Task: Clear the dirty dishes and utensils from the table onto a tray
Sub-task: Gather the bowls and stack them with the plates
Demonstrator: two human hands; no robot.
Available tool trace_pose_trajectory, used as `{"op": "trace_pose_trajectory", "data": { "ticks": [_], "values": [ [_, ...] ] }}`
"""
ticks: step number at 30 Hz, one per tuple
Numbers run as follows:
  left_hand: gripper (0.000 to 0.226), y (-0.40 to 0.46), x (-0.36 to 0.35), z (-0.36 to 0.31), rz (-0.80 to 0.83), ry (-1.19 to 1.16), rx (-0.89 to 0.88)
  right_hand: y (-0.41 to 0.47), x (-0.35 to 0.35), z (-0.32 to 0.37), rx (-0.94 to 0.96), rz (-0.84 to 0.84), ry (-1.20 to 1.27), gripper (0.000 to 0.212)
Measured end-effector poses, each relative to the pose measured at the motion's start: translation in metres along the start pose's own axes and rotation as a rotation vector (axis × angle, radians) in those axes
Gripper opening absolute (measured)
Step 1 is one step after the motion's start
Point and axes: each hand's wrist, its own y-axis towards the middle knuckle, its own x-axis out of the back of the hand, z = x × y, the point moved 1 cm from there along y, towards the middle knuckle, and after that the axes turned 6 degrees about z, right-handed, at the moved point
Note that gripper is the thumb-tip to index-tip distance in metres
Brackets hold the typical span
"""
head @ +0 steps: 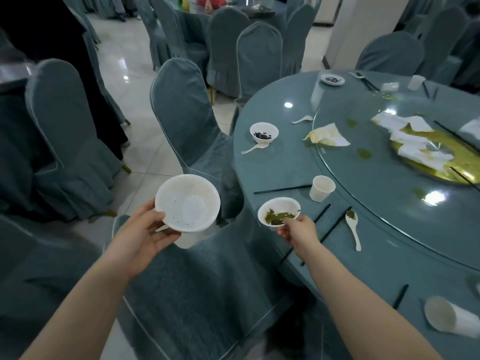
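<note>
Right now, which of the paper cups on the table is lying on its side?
The paper cup at the near right edge is tipped over, mouth facing left. The cup by the black chopstick and the far cup stand upright.

A banquet hall floored in pale glossy tiles (122, 71) that mirror the ceiling lights. Chairs in grey-blue fabric covers stand all about — one (187, 110) near the middle, another (70, 131) at the left, more in rows at the far side. A white pillar (363, 29) rises at the far right. Far back, another round table (244, 11) — things on it blurred.
</note>
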Motion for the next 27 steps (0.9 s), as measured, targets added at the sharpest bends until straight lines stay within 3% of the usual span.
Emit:
{"op": "trace_pose_trajectory", "data": {
  "ticks": [6, 13, 17, 22, 27],
  "values": [
    [0.042, -0.012, 0.027, -0.026, 0.015, -0.034, -0.057, -0.075, -0.066, 0.045, 0.225, 0.181, 0.014, 0.005],
    [0.045, -0.047, 0.116, -0.075, -0.031, -0.051, -0.106, -0.166, -0.193, 0.065, 0.309, 0.395, 0.074, 0.009],
    [0.047, -0.065, 0.165, -0.103, -0.035, -0.034, -0.105, -0.197, -0.269, 0.052, 0.349, 0.508, -0.037, 0.009],
    [0.044, -0.073, 0.216, -0.131, -0.029, -0.031, -0.1, -0.219, -0.349, 0.039, 0.358, 0.557, -0.16, 0.01],
    [0.041, -0.055, 0.254, -0.158, -0.005, 0.038, -0.123, -0.21, -0.407, 0.043, 0.363, 0.483, -0.337, 0.012]
  ]
}}
